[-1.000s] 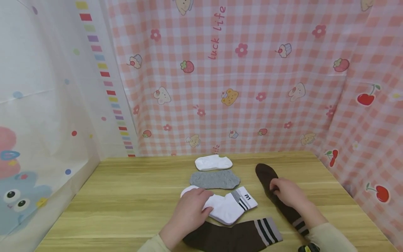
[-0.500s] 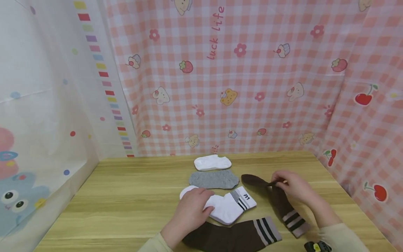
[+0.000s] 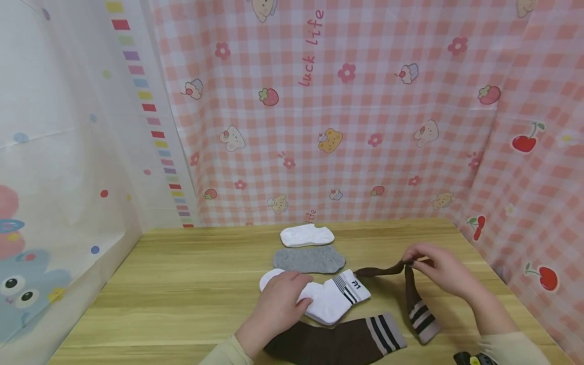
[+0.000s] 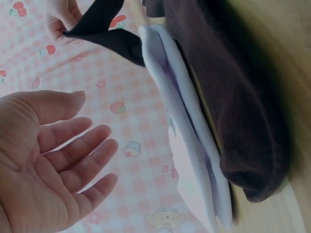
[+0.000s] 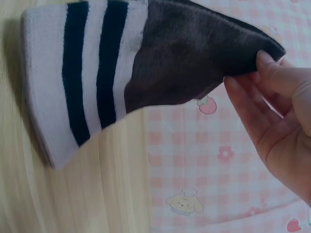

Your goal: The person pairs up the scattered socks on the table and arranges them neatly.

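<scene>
At the right of the head view, my right hand (image 3: 435,266) pinches a long dark brown sock (image 5: 170,58) near its middle. The sock hangs in two limbs from the pinch, its striped cuff (image 3: 424,322) low on the near side. My left hand (image 4: 48,160) has relaxed, slightly bent fingers and holds nothing; in the left wrist view it is apart from the socks. In the head view it covers part of a white ankle sock (image 3: 328,301) with black stripes. Another brown striped sock (image 3: 337,342) lies nearest me.
Behind the white striped sock lie a grey low sock (image 3: 310,259) and a white low sock (image 3: 306,235). They rest on a wood-grain table (image 3: 182,289). A pink checked curtain (image 3: 292,126) hangs behind the table's back edge.
My right hand has lifted the brown sock by its middle. Its toe end has swung left toward the white striped sock, and its cuff has shifted slightly left. My left hand stays in place.
</scene>
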Action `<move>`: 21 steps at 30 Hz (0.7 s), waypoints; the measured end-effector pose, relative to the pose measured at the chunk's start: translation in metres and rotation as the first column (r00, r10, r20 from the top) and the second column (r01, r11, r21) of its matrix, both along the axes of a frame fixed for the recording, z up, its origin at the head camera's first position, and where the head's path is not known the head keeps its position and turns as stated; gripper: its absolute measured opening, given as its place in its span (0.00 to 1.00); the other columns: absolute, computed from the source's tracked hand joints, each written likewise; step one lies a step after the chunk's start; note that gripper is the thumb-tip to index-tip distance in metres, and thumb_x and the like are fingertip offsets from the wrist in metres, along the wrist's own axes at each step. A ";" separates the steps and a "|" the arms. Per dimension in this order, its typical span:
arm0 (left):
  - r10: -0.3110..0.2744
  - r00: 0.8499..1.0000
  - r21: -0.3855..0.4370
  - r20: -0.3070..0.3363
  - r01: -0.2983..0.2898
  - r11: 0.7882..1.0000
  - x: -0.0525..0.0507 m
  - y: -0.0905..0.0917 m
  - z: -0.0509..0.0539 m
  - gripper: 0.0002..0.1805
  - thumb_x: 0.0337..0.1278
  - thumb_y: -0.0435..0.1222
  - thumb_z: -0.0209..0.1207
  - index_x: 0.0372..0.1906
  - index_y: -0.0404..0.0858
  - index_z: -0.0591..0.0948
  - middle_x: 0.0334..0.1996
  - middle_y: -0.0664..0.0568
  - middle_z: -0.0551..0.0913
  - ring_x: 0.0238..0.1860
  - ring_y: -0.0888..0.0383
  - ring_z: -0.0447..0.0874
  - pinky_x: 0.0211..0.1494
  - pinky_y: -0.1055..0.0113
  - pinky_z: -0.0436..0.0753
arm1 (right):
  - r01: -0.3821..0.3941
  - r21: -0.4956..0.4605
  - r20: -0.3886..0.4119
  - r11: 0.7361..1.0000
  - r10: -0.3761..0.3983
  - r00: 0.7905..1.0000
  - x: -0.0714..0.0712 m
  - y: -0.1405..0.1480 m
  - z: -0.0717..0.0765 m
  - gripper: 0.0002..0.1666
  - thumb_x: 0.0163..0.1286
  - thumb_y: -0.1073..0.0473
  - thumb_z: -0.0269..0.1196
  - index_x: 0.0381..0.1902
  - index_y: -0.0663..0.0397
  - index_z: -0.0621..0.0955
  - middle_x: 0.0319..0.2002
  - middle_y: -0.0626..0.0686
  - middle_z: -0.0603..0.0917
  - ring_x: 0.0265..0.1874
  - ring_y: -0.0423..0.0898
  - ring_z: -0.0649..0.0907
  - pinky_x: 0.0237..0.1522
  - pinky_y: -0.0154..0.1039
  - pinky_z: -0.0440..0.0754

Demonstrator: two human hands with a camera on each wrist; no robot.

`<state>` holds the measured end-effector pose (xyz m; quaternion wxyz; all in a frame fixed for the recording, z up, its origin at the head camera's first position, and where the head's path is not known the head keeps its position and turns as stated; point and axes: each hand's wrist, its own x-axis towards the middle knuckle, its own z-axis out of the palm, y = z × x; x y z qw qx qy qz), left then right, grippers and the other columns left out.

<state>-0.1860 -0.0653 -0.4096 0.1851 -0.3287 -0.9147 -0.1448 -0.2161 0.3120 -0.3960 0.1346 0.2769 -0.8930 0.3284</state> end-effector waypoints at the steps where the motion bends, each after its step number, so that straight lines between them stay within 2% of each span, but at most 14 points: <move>1: -0.001 1.000 0.001 0.001 0.001 1.000 0.000 0.000 0.000 0.20 0.51 0.38 0.71 0.49 0.38 0.83 0.43 0.50 0.85 0.46 0.51 0.83 0.49 0.57 0.80 | -0.018 -0.015 -0.006 1.000 0.018 1.000 0.001 0.002 0.000 0.17 0.63 0.77 0.63 0.40 0.50 0.81 0.41 0.49 0.84 0.43 0.34 0.80 0.37 0.35 0.85; 6: -0.007 1.000 0.001 0.000 0.007 1.000 -0.001 0.003 0.001 0.19 0.51 0.38 0.70 0.49 0.38 0.83 0.42 0.50 0.85 0.45 0.51 0.83 0.49 0.58 0.80 | -0.141 -0.089 -0.016 0.986 0.140 0.990 0.004 0.009 -0.002 0.21 0.62 0.80 0.62 0.41 0.49 0.80 0.42 0.52 0.84 0.45 0.32 0.80 0.37 0.34 0.85; 9: -0.018 1.000 -0.007 -0.007 0.018 1.000 -0.003 0.007 0.002 0.19 0.51 0.38 0.70 0.49 0.38 0.83 0.42 0.50 0.85 0.45 0.52 0.83 0.48 0.58 0.80 | -0.233 -0.114 -0.019 0.966 0.232 0.972 0.006 0.013 -0.003 0.24 0.60 0.84 0.60 0.42 0.49 0.80 0.43 0.53 0.83 0.46 0.33 0.80 0.38 0.34 0.84; 13: -0.029 0.999 -0.022 -0.015 0.029 0.999 -0.006 0.013 0.003 0.19 0.52 0.39 0.70 0.50 0.39 0.83 0.42 0.52 0.85 0.44 0.52 0.83 0.47 0.59 0.80 | -0.333 -0.100 -0.022 0.938 0.333 0.943 0.009 0.013 -0.005 0.26 0.59 0.85 0.60 0.44 0.50 0.80 0.43 0.53 0.83 0.46 0.35 0.81 0.39 0.33 0.84; 21: -0.046 0.999 -0.019 0.017 0.046 0.999 -0.012 0.029 0.005 0.20 0.53 0.39 0.69 0.52 0.40 0.82 0.43 0.52 0.86 0.46 0.53 0.83 0.51 0.60 0.80 | -0.425 -0.078 0.034 0.902 0.429 0.903 0.012 0.009 -0.010 0.21 0.63 0.80 0.61 0.45 0.51 0.79 0.43 0.54 0.82 0.44 0.39 0.81 0.39 0.36 0.84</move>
